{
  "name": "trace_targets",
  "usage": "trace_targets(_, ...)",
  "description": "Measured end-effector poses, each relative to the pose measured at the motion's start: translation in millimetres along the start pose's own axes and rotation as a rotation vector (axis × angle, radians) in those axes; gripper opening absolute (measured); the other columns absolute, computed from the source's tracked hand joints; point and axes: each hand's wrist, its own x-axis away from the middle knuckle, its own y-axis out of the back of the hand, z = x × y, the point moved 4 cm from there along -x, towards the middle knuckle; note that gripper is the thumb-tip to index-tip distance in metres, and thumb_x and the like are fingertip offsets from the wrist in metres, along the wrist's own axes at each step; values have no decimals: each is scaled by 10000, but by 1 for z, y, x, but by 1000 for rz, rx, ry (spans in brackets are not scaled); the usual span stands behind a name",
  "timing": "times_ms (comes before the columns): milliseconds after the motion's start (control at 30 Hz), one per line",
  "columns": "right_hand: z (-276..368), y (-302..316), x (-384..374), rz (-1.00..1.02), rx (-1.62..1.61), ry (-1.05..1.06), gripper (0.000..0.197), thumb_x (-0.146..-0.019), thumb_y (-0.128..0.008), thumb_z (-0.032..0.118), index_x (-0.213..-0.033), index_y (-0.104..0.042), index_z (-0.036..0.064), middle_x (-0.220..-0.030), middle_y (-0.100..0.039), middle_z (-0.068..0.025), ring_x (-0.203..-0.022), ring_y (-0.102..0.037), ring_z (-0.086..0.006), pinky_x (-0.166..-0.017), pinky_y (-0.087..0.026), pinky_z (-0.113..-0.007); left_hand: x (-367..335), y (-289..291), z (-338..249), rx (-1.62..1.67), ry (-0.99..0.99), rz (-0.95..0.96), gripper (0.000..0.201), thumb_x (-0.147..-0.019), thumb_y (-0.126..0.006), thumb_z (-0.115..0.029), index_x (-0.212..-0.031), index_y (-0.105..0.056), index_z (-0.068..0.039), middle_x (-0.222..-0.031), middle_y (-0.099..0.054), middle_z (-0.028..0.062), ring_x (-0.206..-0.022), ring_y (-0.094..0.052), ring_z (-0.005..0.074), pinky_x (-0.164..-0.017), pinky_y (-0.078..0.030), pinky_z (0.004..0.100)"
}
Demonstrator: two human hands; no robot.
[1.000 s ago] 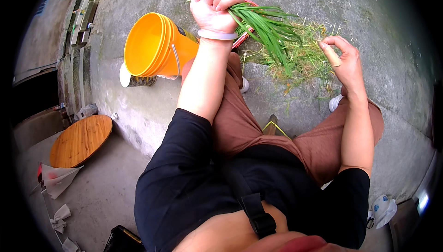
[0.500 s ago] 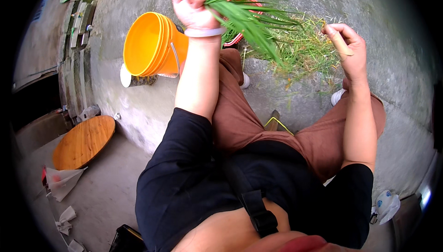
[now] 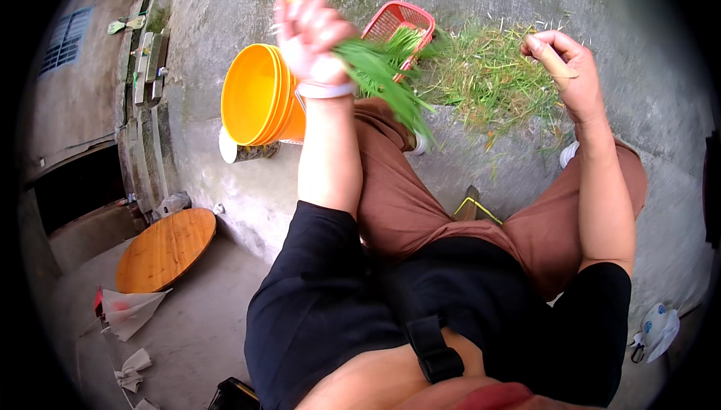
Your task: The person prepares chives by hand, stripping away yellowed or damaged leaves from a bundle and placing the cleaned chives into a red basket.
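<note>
The left hand [image 3: 312, 38] grips green leaves [image 3: 387, 79] near the yellow bucket [image 3: 254, 98] on the left. The right hand [image 3: 568, 72] is near the grass bits [image 3: 484, 76]; its hold cannot be told.

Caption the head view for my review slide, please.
Left hand gripping a bunch of long green leaves near a yellow bucket; right hand beside scattered greenery.

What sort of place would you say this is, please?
Probably a yard or open area beside a building: there is weathered concrete ground, a wall with a gridded window, and a spread of loose green trimmings on the concrete.
</note>
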Motion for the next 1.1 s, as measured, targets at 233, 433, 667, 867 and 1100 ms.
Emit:
trace_targets(233,-3,0,-1,-55,-370,-68,360,-907,-529,251,-1150,-533,-14,-1056,-613,-128,-962,-592,-180,-850,-464,-285,18,47,119,-891,698,-391,325,-963,-390,-344,-823,-506,-74,-545,-290,-64,-451,-262,50,-476,-315,218)
trace_targets(433,-3,-10,5,149,-775,-99,451,-934,-460,211,-1291,-371,-49,-1202,-517,-212,-1101,-530,-249,-926,-434,-344,20,53,150,-880,754,-416,247,-895,-561,-284,-826,-537,-49,-543,-372,-56,-452,-359,50,-467,-381,218)
trace_targets(667,13,-18,10,217,-746,-3,506,-898,-517,169,-1314,-325,-45,-1281,-439,-200,-1147,-485,-265,-972,-381,-364,26,68,172,-1013,915,-395,241,-842,-634,-264,-796,-537,-48,-524,-412,-36,-441,-408,62,-438,-405,226)
trace_targets(867,14,-35,17,280,-281,68,283,-897,-490,93,-1167,-533,17,-1067,-581,-71,-960,-579,-156,-816,-477,-290,27,76,182,-1151,943,-283,203,-813,-663,-209,-824,-570,-29,-619,-513,8,-497,-512,84,-480,-488,224)
trace_targets(1100,-12,0,4,-100,-887,-183,306,-890,-484,16,-1188,-463,-52,-907,-522,-77,-580,-406,-74,-507,-386,-183,30,83,185,-1090,1009,-173,204,-811,-670,-176,-913,-576,-27,-690,-551,1,-559,-533,63,-559,-465,194)
